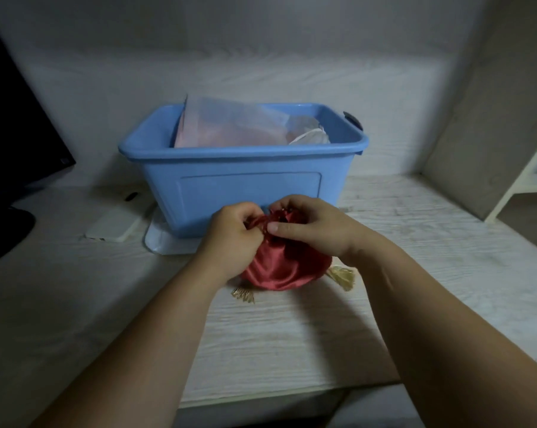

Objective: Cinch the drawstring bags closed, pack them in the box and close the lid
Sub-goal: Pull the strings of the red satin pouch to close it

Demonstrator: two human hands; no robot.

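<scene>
A pale wood-grain counter (415, 242) is running back to a white wall (261, 41) in dim light. A dark monitor (14, 118) is standing left; a beige panel (492, 103) and white shelf (514, 186) are standing right.

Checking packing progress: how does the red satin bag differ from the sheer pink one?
The red satin drawstring bag lies on the table, left hand and right hand pinching its neck; the sheer pink bag stands in the blue plastic box. Red is opaque, pink see-through.
</scene>
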